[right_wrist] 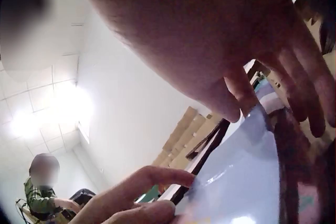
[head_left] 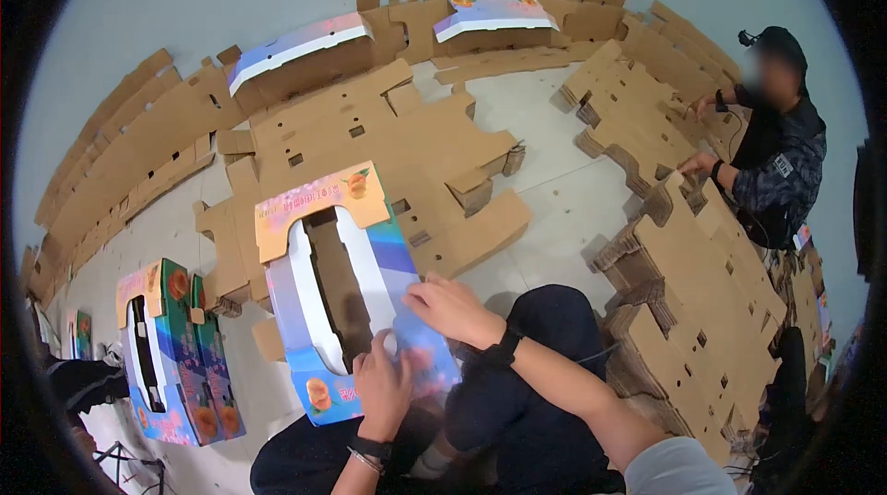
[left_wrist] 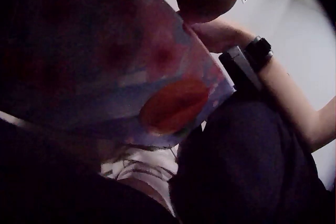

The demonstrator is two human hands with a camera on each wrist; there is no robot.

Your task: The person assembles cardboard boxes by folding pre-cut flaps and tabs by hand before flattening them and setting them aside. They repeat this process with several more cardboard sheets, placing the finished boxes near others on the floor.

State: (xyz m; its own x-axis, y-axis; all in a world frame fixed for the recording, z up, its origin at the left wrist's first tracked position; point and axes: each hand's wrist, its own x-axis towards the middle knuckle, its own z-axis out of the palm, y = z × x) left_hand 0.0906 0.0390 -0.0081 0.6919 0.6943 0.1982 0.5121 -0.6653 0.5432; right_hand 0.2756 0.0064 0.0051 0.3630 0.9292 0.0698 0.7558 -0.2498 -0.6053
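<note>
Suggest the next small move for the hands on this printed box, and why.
I'd probably press the printed panel down beside the near end of the slot: the left hand is right at that end, while the right hand touches the same side farther along, where it could steady the box.

Before me my fruit-printed cardboard carton (head_left: 368, 278), blue, purple and orange, sits slightly askew, its long central slot open between white flaps, bare brown cardboard inside.
</note>
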